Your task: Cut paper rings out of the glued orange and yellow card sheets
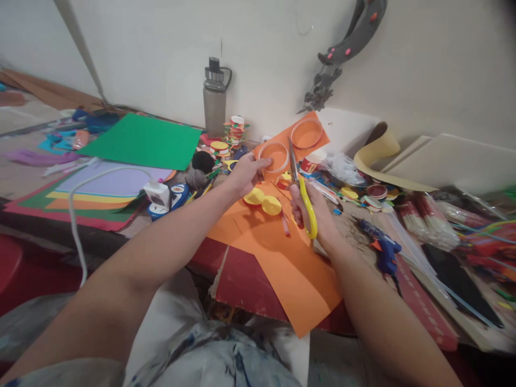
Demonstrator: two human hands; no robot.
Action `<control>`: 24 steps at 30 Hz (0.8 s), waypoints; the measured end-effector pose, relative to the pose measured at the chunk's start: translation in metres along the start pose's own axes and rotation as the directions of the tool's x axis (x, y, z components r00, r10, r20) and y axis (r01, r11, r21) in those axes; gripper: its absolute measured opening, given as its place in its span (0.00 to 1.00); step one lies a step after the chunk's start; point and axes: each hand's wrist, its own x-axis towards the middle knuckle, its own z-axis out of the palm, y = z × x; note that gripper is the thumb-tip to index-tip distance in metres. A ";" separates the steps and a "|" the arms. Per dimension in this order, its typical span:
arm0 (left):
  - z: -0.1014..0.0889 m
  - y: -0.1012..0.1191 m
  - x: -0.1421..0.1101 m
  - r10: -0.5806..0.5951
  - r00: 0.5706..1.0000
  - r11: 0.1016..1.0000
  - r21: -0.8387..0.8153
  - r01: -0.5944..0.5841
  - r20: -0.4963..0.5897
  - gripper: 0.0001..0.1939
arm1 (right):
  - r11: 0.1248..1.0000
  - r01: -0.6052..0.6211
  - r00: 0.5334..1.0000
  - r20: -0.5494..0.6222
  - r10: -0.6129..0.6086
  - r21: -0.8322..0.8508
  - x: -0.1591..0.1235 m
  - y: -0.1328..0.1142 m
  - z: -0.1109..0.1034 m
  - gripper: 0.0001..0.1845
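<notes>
Head view: scissors point up-left, long axis steeply slanted.

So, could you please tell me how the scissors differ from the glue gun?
The scissors are yellow-handled, while the glue gun is mostly blue. The scissors are held up in the person's right hand; the glue gun lies with no hand on it. The glue gun has a dark cord, while the scissors have none. Both are hand tools.
</notes>
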 end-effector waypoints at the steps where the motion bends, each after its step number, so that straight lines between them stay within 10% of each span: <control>1: -0.001 0.000 0.001 0.005 1.000 1.000 0.012 -0.005 0.003 0.08 | 1.000 0.007 1.000 -0.003 -0.007 -0.003 0.000 0.001 0.000 0.41; 24: -0.007 0.004 0.008 0.029 1.000 0.998 0.062 -0.030 0.009 0.16 | 0.999 -0.031 0.999 -0.011 0.031 0.017 -0.001 -0.005 0.002 0.44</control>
